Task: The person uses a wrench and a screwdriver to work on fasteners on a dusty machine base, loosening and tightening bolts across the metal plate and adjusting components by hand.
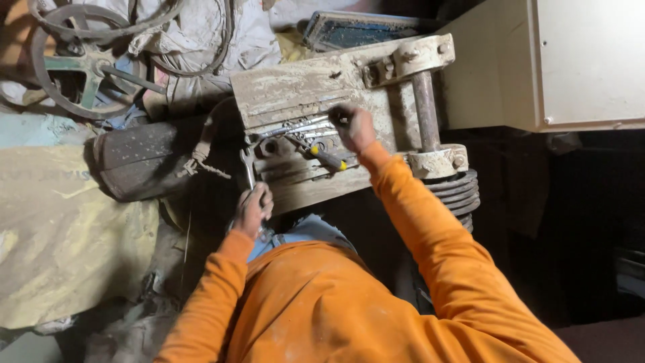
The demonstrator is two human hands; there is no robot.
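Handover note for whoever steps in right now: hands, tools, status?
Left hand: closed on a spanner, its head at a fitting on the dusty machine plate.
Right hand: on the spanners lying on the plate.
Yellow-handled screwdriver lies loose just below.
Done: cannot tell whether any fitting is already loosened.
Left: fitting under the spanner still engaged.

Orange sleeves [416,222] covered both arms, a screwdriver [328,158] showed a yellow-and-black handle, the wrenches [295,128] were silvery, the machine plate [309,87] was beige with pale smears, and the handwheel [84,64] was green and rust-brown.
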